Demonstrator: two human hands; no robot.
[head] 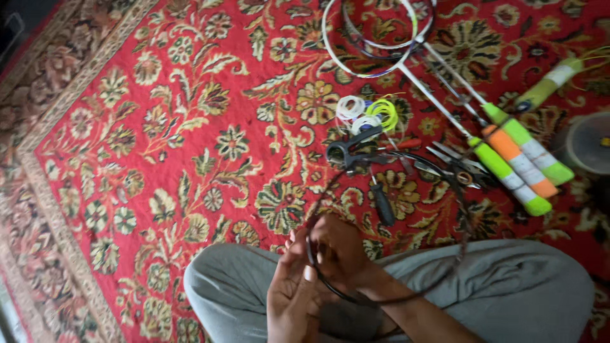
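Observation:
I sit cross-legged in grey trousers [508, 286] on a red patterned rug. A thin black racket frame [462, 209] with no strings lies over my lap and reaches onto the rug. My right hand [340, 251] grips the frame's left rim, its forearm coming in from the lower right. My left hand [289, 298] is just below it, thumb pressed on the same stretch of rim. The two hands touch each other.
Beyond the frame lie black pliers [349, 149], a black-handled awl [382, 202], scissors-like cutters [459, 166] and coils of white and yellow-green string [368, 113]. Several rackets with green and orange grips [518, 155] lie at the upper right, beside a round tub [591, 143].

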